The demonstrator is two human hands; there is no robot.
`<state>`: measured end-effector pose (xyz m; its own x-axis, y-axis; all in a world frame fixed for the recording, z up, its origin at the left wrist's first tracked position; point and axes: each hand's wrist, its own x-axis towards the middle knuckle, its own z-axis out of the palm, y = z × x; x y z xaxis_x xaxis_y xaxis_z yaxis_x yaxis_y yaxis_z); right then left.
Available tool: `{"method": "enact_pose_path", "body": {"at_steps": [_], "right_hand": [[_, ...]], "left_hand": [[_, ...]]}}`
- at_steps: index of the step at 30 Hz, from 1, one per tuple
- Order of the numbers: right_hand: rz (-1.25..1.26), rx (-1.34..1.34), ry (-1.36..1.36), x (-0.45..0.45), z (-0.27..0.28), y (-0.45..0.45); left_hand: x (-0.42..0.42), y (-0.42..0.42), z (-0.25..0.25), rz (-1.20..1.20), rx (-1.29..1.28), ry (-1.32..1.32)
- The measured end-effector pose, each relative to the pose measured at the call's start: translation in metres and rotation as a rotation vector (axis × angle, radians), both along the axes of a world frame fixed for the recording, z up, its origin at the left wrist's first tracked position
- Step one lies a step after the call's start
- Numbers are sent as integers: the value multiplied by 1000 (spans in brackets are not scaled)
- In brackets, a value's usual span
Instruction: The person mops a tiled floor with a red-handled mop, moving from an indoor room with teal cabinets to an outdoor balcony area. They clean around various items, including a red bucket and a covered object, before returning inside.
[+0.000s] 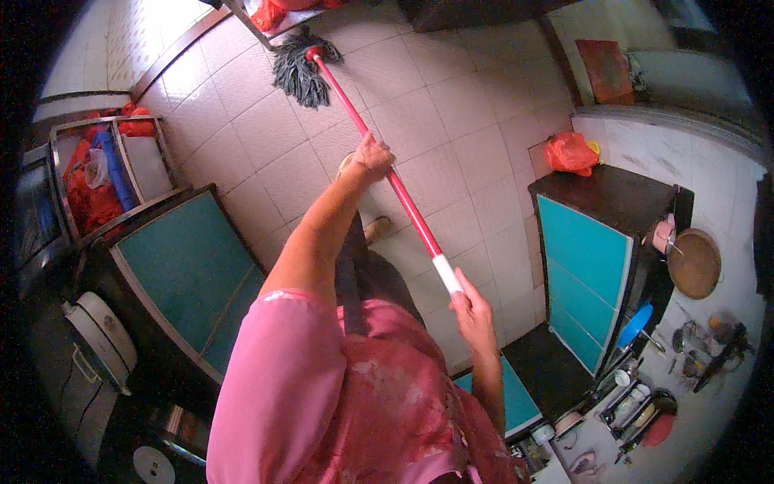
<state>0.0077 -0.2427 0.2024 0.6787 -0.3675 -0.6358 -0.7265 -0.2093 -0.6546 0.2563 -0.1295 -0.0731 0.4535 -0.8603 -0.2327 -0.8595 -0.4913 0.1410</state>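
Observation:
A string mop with a red handle slants across the view from upper left to lower right. My left hand is wrapped around the middle of its pole. At the upper end, my right hand grips the white grip section. The dark grey mop head lies spread on the tiled floor, joined to the pole by a red socket. Its strands lie close to the leg of a metal rack. My shoes show partly below my left arm.
Teal-fronted cabinets stand at left and right. A metal-framed shelf holds red bags and a blue roll. A red plastic bag sits by the right cabinet. Pans and utensils hang on the right wall.

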Motion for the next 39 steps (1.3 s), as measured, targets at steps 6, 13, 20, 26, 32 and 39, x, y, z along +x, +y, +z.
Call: {"method": "enact_pose_path", "body": {"at_steps": [6, 13, 20, 26, 32, 39], "right_hand": [[-33, -145, 294, -121, 90, -55], [3, -410, 591, -162, 194, -134], [-117, -82, 414, -166, 104, -118], [90, 37, 208, -117, -16, -1], [247, 80, 199, -126, -4, -9], [23, -133, 511, -147, 147, -113]], "left_hand": [[-153, -79, 45, -184, 2, 433], [-272, -154, 101, -189, -321, 684], [-229, -70, 59, -73, -80, 672], [-144, 71, -10, -4, 177, 334], [-164, 82, 6, 118, 197, 332], [-261, -55, 74, -72, -59, 803]]}}
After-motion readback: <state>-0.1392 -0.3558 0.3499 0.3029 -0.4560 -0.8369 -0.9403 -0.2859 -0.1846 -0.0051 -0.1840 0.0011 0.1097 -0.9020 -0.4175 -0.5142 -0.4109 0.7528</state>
